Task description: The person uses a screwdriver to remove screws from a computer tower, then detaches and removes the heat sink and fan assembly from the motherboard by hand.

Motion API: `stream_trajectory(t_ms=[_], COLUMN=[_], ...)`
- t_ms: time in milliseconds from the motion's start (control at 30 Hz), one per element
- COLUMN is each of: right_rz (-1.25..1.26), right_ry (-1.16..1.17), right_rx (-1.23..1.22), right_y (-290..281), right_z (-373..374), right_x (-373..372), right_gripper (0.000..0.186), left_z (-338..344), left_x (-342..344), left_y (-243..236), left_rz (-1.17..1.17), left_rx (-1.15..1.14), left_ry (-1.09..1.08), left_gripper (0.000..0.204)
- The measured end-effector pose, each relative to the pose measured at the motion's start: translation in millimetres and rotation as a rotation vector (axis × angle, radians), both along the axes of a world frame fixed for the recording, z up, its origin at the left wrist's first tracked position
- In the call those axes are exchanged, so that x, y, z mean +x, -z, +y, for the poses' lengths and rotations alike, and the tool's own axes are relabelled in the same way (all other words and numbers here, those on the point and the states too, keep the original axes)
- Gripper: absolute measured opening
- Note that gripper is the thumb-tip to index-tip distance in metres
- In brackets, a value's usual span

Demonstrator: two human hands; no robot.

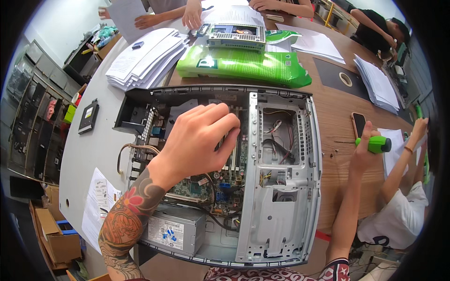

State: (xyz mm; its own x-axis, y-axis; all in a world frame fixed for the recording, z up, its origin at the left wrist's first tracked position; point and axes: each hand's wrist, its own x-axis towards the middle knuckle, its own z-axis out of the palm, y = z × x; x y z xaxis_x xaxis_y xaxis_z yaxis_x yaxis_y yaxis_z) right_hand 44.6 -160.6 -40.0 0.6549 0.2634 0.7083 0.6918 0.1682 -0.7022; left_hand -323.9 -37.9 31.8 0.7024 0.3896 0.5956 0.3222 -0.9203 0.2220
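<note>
An opened desktop computer case (253, 196) lies flat in front of me, its insides facing up. My left hand (199, 136) hovers over the motherboard (194, 187), close to the memory slots. Its fingers are curled in, and what they hold, if anything, is hidden. To the right of the case, my right hand (363, 152) is closed round a screwdriver with a green and black handle (378, 144). The screwdriver's thin shaft points left over the wooden table. A silver power supply (176, 229) fills the case's near left corner, and loose cables (276, 136) show in the drive bay.
Small screws (333, 153) lie near a phone (358, 125). Beyond the case are a green plastic bag (243, 65), a metal drive cage (236, 36) and a paper stack (145, 58). A black drive (88, 117) rests at left. Other people's hands (192, 14) work around the table.
</note>
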Motion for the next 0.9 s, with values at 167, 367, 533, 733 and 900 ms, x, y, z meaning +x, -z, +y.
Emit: stream_trajectory(t_ms=[167,367,533,733,900], right_rz=[-0.077,-0.226,-0.438,0.194,-0.404], right_ry=[0.071,0.114,0.070,-0.704,-0.767], right_rx=[0.143,0.158,0.359,0.418,0.182], right_y=[-11,-7,-54,-184,-150], right_z=[-3,-5,2,45,120], right_x=[-3,20,36,-47,-178], right_gripper=[0.037,0.035,0.033,0.034,0.028], left_z=[8,26,38,38,37], left_x=[-5,-22,-43,-49,-59], left_y=[1,5,3,6,5], left_rz=[-0.018,-0.065,-0.059,0.099,0.073], left_rx=[0.004,0.018,-0.052,-0.045,-0.079], left_ry=[-0.008,-0.113,-0.249,-0.338,-0.286], left_gripper=[0.012,0.011,0.005,0.009,0.014])
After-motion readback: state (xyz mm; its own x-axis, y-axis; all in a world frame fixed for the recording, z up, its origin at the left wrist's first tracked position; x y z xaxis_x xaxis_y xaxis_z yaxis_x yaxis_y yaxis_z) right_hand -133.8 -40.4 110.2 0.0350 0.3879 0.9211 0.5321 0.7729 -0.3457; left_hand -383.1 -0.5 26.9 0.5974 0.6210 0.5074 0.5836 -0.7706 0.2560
